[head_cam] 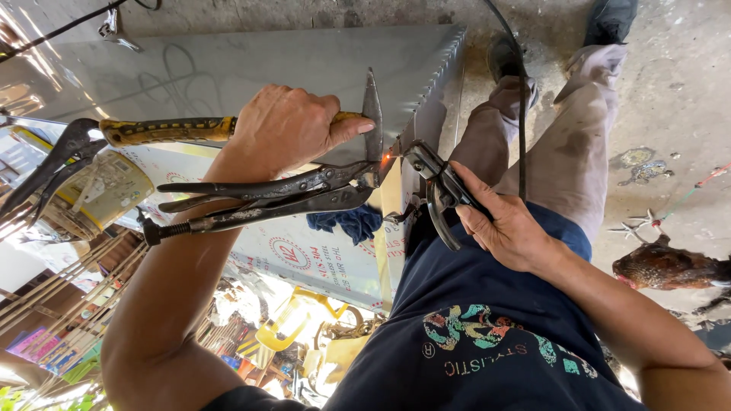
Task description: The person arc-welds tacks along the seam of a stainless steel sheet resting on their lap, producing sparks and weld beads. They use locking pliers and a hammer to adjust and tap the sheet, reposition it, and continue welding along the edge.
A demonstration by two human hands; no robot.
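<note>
The left hand (285, 125) sits in the upper middle of the frame, fist closed around the yellow-handled chipping hammer (228, 128), whose steel head stands up just right of the thumb. The right hand (502, 224), right of centre, is wrapped around the dark electrode holder (438, 186); its tip meets a small orange spark (386, 158) at the edge of the sheet metal panel (251, 65).

Between the two hands, locking pliers (266, 196) are clamped on that same edge, their long handles running out toward the left and crossing in front of the forearm. A blue rag (350, 222) hangs just below them. A black cable (521, 99) drops from the top of the frame past the knees. At far left a tin can (106, 190) stands with a pair of dark snips (53, 164) leaning across it. A chicken (666, 266) stands on the ground at the right edge.

The panel is shiny grey, partly covered in white printed film, and fills the upper left. Beyond it lies a rough, stained concrete floor (670, 84), with the person's grey trousers and dark shoes reaching toward the top.

The lower left is a jumble of bamboo slats and colourful clutter that I cannot sort out. The electrode itself is lost in the glare, and the chicken's body is cut off by the frame.
</note>
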